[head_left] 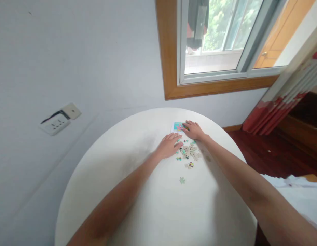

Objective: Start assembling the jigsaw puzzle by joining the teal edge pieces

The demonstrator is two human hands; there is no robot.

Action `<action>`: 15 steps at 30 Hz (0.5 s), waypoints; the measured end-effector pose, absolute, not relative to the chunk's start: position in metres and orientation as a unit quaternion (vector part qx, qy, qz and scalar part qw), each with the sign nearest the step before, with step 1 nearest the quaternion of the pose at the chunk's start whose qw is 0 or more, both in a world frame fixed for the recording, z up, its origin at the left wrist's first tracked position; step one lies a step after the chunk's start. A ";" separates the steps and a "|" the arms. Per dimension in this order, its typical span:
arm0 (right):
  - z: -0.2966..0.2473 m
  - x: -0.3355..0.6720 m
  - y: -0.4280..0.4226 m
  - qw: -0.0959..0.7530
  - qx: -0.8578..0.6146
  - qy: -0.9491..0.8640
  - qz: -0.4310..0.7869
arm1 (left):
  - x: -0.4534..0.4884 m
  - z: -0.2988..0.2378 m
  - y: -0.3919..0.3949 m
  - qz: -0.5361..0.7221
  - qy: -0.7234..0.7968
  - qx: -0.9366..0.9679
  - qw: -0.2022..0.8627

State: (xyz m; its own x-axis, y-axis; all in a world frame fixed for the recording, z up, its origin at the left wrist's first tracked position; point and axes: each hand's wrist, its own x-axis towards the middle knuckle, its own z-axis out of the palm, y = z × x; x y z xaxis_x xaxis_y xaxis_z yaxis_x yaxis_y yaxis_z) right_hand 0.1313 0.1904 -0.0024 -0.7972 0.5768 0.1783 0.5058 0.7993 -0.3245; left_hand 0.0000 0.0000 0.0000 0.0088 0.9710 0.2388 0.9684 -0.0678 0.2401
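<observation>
Loose jigsaw puzzle pieces (pixel 190 152) lie in a small heap on the white round table (pixel 102 171), some showing a plain beige side and others green. My left hand (pixel 169 145) rests at the heap's left edge, palm down with fingers spread, its fingertips touching or just over pieces. My right hand (pixel 193 130) lies flat over the right part of a small colourful picture card (pixel 177 126) beyond the heap, its fingers stretched out. One multicoloured piece (pixel 191 164) and a pale green piece (pixel 182 180) lie nearer me. What is under both palms is hidden.
A white wall with a power socket (pixel 57 123) borders the table on the left. Behind it is a wood-framed window (pixel 171 68). A red and white curtain (pixel 266 114) hangs at the right, above a dark red floor (pixel 247 147).
</observation>
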 end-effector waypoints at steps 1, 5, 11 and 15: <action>-0.003 0.131 0.192 0.133 -0.285 -0.941 0.129 | 0.003 0.000 0.000 0.168 0.681 0.713 -0.001; -0.003 0.130 0.189 0.132 -0.276 -0.944 0.120 | 0.007 -0.001 0.002 0.157 0.666 0.729 -0.004; -0.001 0.135 0.173 0.144 -0.234 -0.955 0.108 | 0.018 0.002 0.002 0.137 0.656 0.742 0.005; -0.001 0.141 0.152 0.167 -0.194 -0.959 0.118 | 0.030 0.009 -0.027 0.142 0.617 0.774 0.019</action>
